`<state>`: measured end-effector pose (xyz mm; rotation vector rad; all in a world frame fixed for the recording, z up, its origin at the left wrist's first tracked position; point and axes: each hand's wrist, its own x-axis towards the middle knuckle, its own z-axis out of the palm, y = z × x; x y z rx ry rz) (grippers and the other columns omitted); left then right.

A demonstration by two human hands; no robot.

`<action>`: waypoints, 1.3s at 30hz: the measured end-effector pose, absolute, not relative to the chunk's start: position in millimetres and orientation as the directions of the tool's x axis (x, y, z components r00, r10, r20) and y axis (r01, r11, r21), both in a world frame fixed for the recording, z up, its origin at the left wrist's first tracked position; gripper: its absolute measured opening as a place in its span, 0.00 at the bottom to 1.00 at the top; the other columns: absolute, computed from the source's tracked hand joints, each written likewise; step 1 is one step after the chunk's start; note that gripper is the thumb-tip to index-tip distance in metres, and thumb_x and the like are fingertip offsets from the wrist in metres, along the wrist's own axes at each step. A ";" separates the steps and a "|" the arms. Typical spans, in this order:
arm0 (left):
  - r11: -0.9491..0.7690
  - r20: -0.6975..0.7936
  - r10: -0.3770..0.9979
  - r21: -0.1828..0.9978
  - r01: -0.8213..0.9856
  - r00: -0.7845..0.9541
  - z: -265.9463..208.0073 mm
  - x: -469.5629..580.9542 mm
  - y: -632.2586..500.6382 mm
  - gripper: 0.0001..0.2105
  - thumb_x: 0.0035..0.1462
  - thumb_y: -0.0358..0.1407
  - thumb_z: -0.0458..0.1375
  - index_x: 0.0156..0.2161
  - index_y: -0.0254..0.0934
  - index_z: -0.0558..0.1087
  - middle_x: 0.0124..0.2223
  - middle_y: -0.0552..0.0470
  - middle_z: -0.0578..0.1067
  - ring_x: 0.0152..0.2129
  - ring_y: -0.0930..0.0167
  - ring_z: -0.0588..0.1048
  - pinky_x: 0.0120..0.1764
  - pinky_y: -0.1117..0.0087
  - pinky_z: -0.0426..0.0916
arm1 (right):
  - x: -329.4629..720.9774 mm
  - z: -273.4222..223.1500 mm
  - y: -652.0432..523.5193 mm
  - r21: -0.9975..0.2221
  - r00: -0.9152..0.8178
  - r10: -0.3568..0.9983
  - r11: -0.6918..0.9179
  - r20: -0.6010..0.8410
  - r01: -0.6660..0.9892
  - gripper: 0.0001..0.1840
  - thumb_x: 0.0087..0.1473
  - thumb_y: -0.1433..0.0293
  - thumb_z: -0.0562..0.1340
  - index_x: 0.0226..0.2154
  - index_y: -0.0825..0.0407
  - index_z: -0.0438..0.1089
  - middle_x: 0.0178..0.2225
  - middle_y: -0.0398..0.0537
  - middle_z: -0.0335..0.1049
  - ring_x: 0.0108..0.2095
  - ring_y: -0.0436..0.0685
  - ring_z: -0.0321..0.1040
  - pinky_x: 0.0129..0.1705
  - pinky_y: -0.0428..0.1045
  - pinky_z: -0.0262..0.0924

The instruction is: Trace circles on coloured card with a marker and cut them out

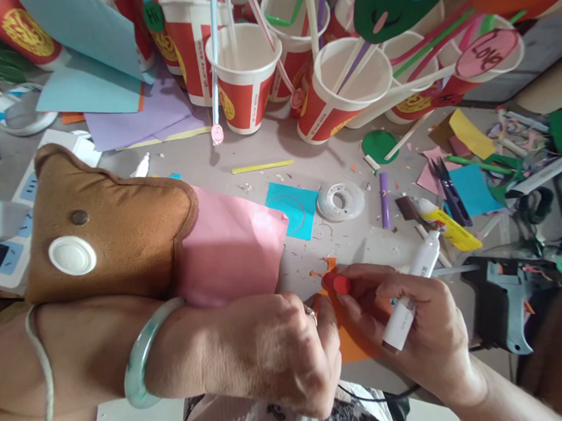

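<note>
My right hand point(412, 329) is closed around a white marker point(420, 272), which slants across its fingers with the narrow end up. Its thumb and fingertips also pinch a small red round piece point(341, 285). My left hand point(275, 350), with a ring and a pale green bangle, is curled close beside it. The left fingertips are mostly hidden, so what they grip does not show. Orange paper point(353, 342) with a ragged cut edge lies under and between both hands. Ahead of them are a blue paper square point(305, 218) with a drawn circle and a clear tape roll point(341, 200).
Red-and-white paper cups point(248, 98) with straws stand along the back. A brown cushion point(110, 227) and pink paper point(230, 245) lie at left. On the right are scissors point(451, 197), a yellow tube point(458, 231), a glue gun point(498, 299) and paper scraps. A purple marker point(384, 201) lies mid-table.
</note>
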<state>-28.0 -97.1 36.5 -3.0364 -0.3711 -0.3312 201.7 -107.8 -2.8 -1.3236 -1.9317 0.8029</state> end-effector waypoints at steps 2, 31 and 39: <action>-0.964 0.243 0.240 -0.054 0.260 0.940 38.2 -27.9 -96.3 0.08 0.59 0.26 0.55 0.37 0.30 0.78 0.46 0.34 0.82 0.23 0.73 0.75 0.19 0.72 0.60 | 204.5 -3.1 -107.7 -0.776 -0.319 0.933 0.325 0.169 0.540 0.18 0.57 0.72 0.66 0.40 0.43 0.56 0.39 0.49 0.81 0.28 0.57 0.79 0.21 0.48 0.73; -0.960 -0.004 0.276 -0.051 0.275 0.961 51.7 -30.9 -94.3 0.10 0.50 0.23 0.53 0.36 0.31 0.74 0.59 0.29 0.75 0.14 0.79 0.62 0.15 0.71 0.48 | 206.7 8.0 -101.9 -0.780 -0.229 0.915 0.403 0.332 0.479 0.22 0.52 0.82 0.63 0.42 0.44 0.56 0.39 0.49 0.78 0.27 0.53 0.77 0.23 0.46 0.70; -0.951 0.012 0.307 -0.047 0.307 0.952 52.3 -32.0 -96.5 0.12 0.53 0.23 0.53 0.39 0.35 0.77 0.60 0.39 0.75 0.16 0.78 0.64 0.17 0.69 0.50 | 215.6 16.2 -99.1 -0.830 -0.160 0.889 0.457 0.428 0.318 0.23 0.52 0.84 0.62 0.42 0.43 0.57 0.39 0.47 0.78 0.29 0.53 0.77 0.26 0.47 0.72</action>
